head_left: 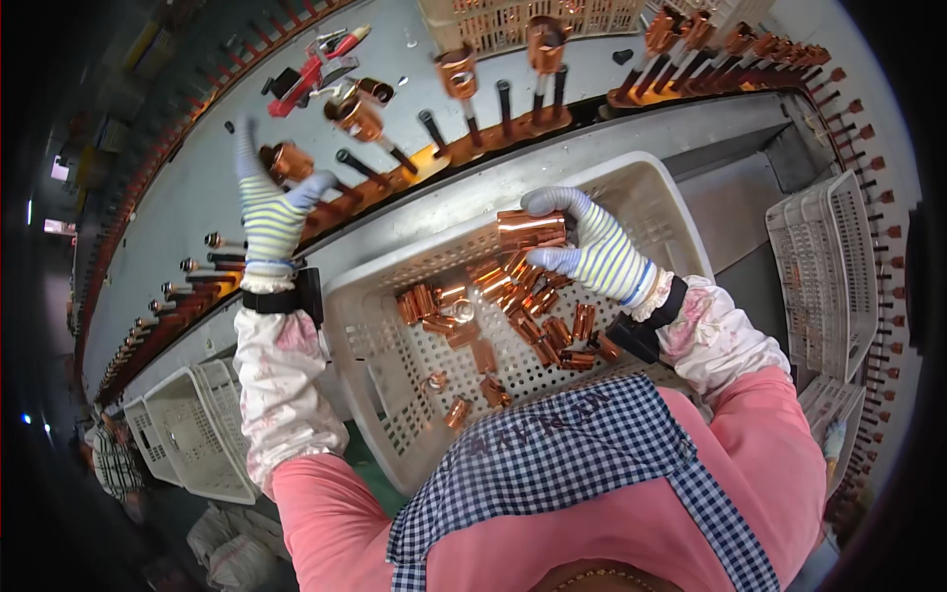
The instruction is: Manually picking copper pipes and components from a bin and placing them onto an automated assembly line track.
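Both my hands wear striped knit gloves. My right hand (602, 242) is closed on a shiny copper tube fitting (528, 230), held above a white perforated plastic crate (360, 360). Loose copper fittings (523, 296) lie scattered in that crate. Over at the left, my left hand (274, 212) has its thumb and fingers spread around a copper fitting (288, 161) that sits on a peg of the rail. Its extended finger is slightly blurred, and whether the glove touches this fitting is hard to see.
Along the rail, several more copper fittings (457, 74) sit on pegs, beside bare dark pegs (431, 128). A red tool (306, 84) lies on the grey tabletop (212, 163). White crates stand at the left (202, 434) and right (834, 276). Another person (113, 459) is at far left.
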Available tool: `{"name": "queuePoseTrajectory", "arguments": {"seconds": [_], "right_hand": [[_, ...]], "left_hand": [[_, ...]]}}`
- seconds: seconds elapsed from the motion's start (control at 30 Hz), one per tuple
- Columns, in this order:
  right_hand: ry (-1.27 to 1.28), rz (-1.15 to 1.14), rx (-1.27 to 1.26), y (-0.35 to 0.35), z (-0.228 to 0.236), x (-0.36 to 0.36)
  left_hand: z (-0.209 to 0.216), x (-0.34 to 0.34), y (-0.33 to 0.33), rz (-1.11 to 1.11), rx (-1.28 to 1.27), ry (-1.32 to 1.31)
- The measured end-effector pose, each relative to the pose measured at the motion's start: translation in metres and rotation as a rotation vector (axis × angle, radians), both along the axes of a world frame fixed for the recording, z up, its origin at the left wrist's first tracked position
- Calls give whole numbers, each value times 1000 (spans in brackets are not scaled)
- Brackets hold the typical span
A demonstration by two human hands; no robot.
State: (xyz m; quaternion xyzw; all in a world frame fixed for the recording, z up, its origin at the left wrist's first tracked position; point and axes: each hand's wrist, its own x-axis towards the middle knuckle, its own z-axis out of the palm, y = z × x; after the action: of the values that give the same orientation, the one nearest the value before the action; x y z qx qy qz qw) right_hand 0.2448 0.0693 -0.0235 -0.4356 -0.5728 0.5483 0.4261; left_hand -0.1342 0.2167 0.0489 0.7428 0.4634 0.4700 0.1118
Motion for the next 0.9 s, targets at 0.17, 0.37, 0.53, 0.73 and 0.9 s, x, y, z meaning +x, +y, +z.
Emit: {"name": "queuePoseTrajectory", "arguments": {"seconds": [0.17,0.37,0.53,0.73,0.9], "right_hand": [[298,-42,-386,-3,26,4],[573,-196,-762,7,-1,15],[707,-285,-859,10,-20,22],[805,-346,-928,17,-6,21],[1098,-255,-988,14,-15,24]], "left_hand": [[37,27,9,-318,-268,114],[54,26,-9,-8,-308,479],[53,80,-99,-514,-801,676],[27,43,-57,-76,17,246],[35,14,19,-108,-337,-174]]}}
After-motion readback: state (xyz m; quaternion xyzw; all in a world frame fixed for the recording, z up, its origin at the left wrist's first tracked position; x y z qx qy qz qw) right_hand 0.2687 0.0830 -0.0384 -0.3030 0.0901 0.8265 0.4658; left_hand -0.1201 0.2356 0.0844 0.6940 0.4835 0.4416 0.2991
